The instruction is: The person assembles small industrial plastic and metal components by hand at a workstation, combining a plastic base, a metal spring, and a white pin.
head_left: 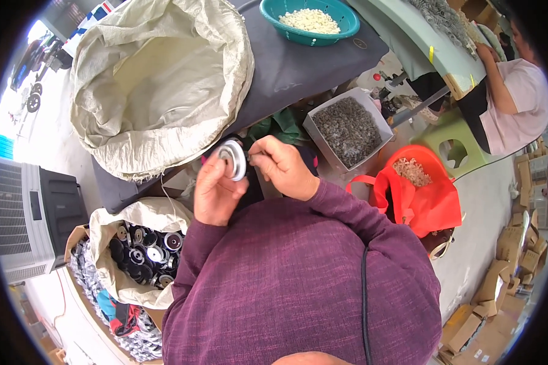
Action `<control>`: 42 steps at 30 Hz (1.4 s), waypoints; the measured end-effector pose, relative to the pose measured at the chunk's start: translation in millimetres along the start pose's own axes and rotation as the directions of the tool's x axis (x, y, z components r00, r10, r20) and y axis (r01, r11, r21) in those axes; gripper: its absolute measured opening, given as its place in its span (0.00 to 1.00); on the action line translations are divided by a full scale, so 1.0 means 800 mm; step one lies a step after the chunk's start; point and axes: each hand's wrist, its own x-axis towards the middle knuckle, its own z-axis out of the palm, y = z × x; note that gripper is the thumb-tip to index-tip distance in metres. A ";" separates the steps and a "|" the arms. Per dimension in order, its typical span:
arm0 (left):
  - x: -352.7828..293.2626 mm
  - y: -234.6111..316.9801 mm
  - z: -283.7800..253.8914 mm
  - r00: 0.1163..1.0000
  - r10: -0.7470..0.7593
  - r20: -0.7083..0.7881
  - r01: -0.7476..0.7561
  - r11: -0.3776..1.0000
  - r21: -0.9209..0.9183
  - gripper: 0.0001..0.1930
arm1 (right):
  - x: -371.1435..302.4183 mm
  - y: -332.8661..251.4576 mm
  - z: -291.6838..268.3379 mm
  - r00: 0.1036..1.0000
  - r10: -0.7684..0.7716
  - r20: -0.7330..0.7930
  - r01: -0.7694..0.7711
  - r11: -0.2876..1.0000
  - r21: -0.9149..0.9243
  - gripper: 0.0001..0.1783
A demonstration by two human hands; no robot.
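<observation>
My left hand [215, 191] grips a round white and silver wheel-like disc [236, 159], held up on its edge in front of my body. Close beside it, my right hand [284, 169] is closed in a pinch, with thumb and forefinger together next to the disc's face. Whatever sits between those fingertips is too small to make out. Below and to the left, an open pale sack [106, 267] holds many similar black and silver discs [143, 252].
A large woven sack [164, 79] lies open on the dark-covered table [280, 67], near a teal basket [313, 38] of small white pieces. A box of small dark grey parts [350, 131] and a red bag [417, 194] stand right. A co-worker [514, 100] sits beyond the green stool [450, 146].
</observation>
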 end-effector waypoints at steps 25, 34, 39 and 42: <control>-0.030 0.003 -0.019 0.986 0.134 -0.095 -0.082 0.902 0.424 0.13 | 0.028 -0.056 0.006 0.933 -0.226 0.281 0.278 0.947 -0.163 0.03; -0.020 0.018 -0.011 0.991 0.110 -0.077 -0.075 0.931 0.356 0.12 | 0.042 -0.062 0.010 0.939 0.145 0.311 -0.204 0.965 0.165 0.05; -0.021 0.013 -0.024 0.994 0.098 -0.050 -0.082 0.962 0.260 0.12 | 0.044 -0.048 0.013 0.927 0.150 0.344 -0.237 0.945 0.225 0.06; -0.019 0.013 -0.020 0.995 0.086 -0.054 -0.070 0.965 0.254 0.12 | 0.044 -0.048 0.010 0.931 0.156 0.331 -0.226 0.957 0.183 0.07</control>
